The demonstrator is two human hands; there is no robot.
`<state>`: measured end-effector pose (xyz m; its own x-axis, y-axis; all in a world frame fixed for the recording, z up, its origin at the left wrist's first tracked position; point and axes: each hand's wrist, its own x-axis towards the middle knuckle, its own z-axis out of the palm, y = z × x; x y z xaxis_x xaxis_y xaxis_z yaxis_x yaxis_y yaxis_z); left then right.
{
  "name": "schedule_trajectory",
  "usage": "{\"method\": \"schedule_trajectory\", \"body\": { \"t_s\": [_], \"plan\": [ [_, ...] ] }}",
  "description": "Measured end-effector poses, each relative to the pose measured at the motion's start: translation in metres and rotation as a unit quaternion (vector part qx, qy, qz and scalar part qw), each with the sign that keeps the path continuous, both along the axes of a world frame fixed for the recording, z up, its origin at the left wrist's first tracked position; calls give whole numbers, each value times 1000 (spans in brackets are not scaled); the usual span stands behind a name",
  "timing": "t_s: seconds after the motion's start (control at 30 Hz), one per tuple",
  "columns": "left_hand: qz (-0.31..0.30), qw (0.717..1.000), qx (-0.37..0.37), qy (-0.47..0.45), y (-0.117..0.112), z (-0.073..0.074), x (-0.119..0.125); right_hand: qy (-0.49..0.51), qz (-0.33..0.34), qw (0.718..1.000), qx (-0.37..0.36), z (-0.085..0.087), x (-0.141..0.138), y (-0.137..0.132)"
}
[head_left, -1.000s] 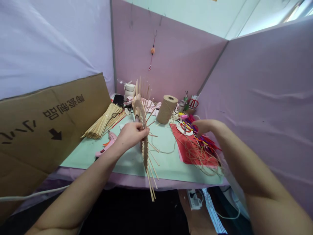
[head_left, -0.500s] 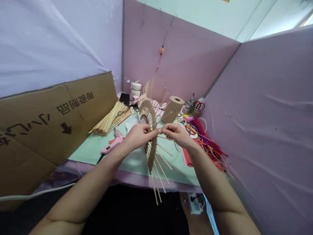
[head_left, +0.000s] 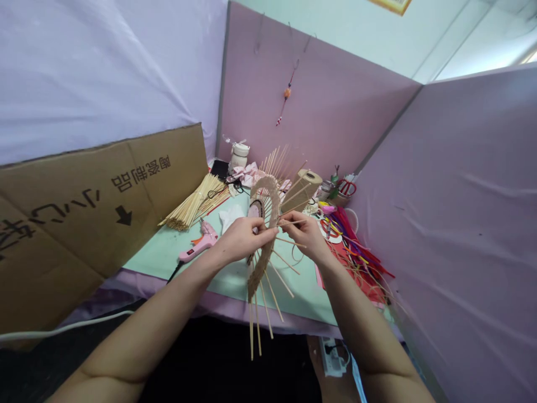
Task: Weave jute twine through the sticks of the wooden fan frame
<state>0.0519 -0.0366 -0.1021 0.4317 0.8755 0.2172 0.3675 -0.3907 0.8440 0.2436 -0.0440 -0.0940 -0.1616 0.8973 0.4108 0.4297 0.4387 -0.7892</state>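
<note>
A round woven piece (head_left: 264, 246) of twine, with thin wooden sticks fanning out from its rim, stands on edge above the green mat (head_left: 168, 252). My left hand (head_left: 243, 239) is closed on its rim from the left side. My right hand (head_left: 304, 232) pinches one of the sticks on the right side, fingers pressed together. The two hands almost touch across the woven rim. Loose twine trails down from the piece toward the mat.
A pink glue gun (head_left: 199, 246) lies left of my hands. A bundle of sticks (head_left: 193, 204) and a cardboard sheet (head_left: 84, 207) stand further left. A twine spool (head_left: 304, 187), scissors in a cup (head_left: 344, 187) and coloured pipe cleaners (head_left: 356, 246) sit right. Purple partitions enclose the table.
My right hand came from the pipe cleaners at the right to the woven piece and closed on a stick. The piece has turned, showing more of its face.
</note>
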Motion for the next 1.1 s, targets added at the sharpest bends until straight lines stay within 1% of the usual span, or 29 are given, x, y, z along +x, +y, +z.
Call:
{"method": "schedule_trajectory", "body": {
  "t_s": [0.1, 0.23, 0.3, 0.4, 0.53, 0.63, 0.73, 0.8, 0.83, 0.9, 0.97, 1.03, 1.1],
  "plan": [
    [22, 1000, -2, 18, -2, 2, 2, -34, -28, 999, 19, 4, -2, -4],
    [51, 997, -19, 46, -3, 7, 6, -99, -46, 993, 36, 14, -5, -10],
    [58, 996, -25, 64, -5, 11, 7, -123, -49, 991, 27, 19, -5, -11],
    [64, 994, -30, 77, -9, 17, 8, -133, -49, 990, -17, 30, -5, -13],
    [74, 994, -26, 81, -11, 16, 8, -146, -37, 986, -72, 54, 2, -24],
    [76, 994, -13, 83, -10, 12, 7, -143, -30, 987, -65, 77, 11, -41],
    [78, 993, -3, 87, -10, 11, 7, -169, -24, 985, -11, 95, 18, -57],
    [83, 992, -3, 92, -11, 14, 7, -214, -41, 974, 68, 101, 18, -65],
    [84, 992, -6, 95, -12, 15, 7, -239, -51, 962, 119, 104, 16, -67],
    [85, 991, -11, 100, -13, 17, 8, -279, -62, 934, 216, 107, 10, -69],
    [86, 991, -10, 103, -14, 17, 9, -300, -61, 909, 283, 108, 2, -67],
    [85, 991, -4, 103, -14, 15, 9, -300, -75, 895, 323, 107, -4, -63],
    [85, 991, 3, 99, -14, 13, 8, -278, -112, 890, 344, 102, -5, -58]
  ]
}}
